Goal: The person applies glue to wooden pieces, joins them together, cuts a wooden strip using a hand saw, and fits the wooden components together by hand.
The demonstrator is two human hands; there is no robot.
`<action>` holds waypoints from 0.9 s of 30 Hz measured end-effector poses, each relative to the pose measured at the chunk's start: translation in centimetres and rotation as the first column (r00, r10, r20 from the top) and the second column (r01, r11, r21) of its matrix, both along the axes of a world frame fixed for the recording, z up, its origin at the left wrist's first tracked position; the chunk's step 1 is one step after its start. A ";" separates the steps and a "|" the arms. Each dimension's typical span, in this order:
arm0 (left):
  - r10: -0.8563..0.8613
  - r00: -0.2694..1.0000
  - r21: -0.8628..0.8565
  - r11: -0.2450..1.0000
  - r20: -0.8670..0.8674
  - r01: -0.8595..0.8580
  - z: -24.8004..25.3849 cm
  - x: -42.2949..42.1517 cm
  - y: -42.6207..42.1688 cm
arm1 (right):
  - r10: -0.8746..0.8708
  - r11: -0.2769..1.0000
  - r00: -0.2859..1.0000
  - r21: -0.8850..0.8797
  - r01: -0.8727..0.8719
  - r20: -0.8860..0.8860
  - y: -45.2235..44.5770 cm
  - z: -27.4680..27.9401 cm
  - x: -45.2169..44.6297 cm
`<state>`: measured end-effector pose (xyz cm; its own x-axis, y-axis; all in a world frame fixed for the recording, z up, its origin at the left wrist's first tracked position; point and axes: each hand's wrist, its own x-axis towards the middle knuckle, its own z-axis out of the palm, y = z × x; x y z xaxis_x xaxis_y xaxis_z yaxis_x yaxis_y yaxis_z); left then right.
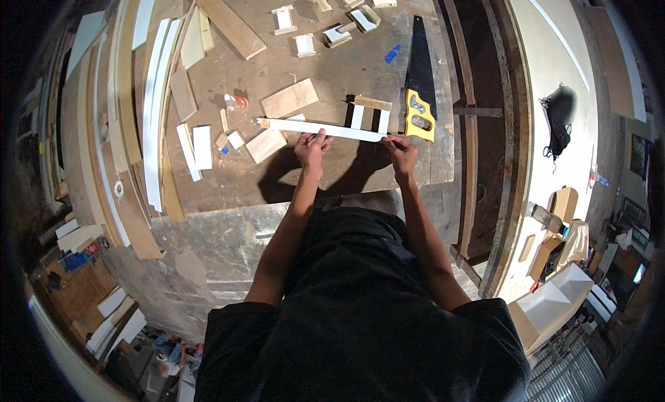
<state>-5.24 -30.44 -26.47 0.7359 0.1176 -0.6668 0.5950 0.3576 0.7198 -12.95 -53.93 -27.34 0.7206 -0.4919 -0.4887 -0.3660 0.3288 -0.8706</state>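
A long white-faced wooden strip lies slantwise in front of me, held at both my hands. My left hand grips it near the middle, thumb on the white face. At its right end, the fingers of my right hand pinch together; whether they hold anything else there is too small to make out. Just beyond the strip is a small wooden frame with two white side pieces. A handsaw with a yellow handle rests to the right of my right hand, its dark blade pointing away.
Wood blocks and several small box-like wooden pieces lie on the worn workbench. A small bottle stands left of the blocks. Long boards line the left side. At right, a pale panel carries a black cloth-like item.
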 end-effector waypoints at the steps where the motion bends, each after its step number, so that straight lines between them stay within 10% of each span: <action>1: 0.010 1.000 -0.005 1.000 -0.007 -0.010 0.0 0.0 -0.1 | 0.000 1.000 1.000 0.000 0.000 0.001 0.0 0.1 0.0; 16: 0.002 0.999 0.013 1.000 -0.045 -0.001 0.3 0.1 -0.1 | 0.070 0.998 0.997 -0.005 -0.070 0.013 -0.8 -0.8 -1.0; 18: 0.004 0.995 0.028 1.000 -0.101 -0.002 1.4 0.0 -0.2 | 0.078 0.951 0.995 -0.304 -0.053 0.070 -1.0 -2.0 -1.0; 20: -0.226 0.974 0.798 0.584 -0.015 0.148 2.6 -0.4 -0.1 | 0.073 0.920 0.997 -0.388 -0.051 0.041 -0.5 1.2 -0.3; 27: -0.870 0.458 0.971 0.232 0.181 0.057 6.1 4.4 -1.5 | 0.027 0.876 0.996 -0.483 0.016 0.081 -0.4 2.8 -0.5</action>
<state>-0.86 -31.94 -20.33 0.9354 -0.3233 0.1433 -0.3453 -0.7474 0.5676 -13.41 -54.28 -24.53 0.7513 -0.6470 -0.1303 -0.2865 -0.1419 -0.9475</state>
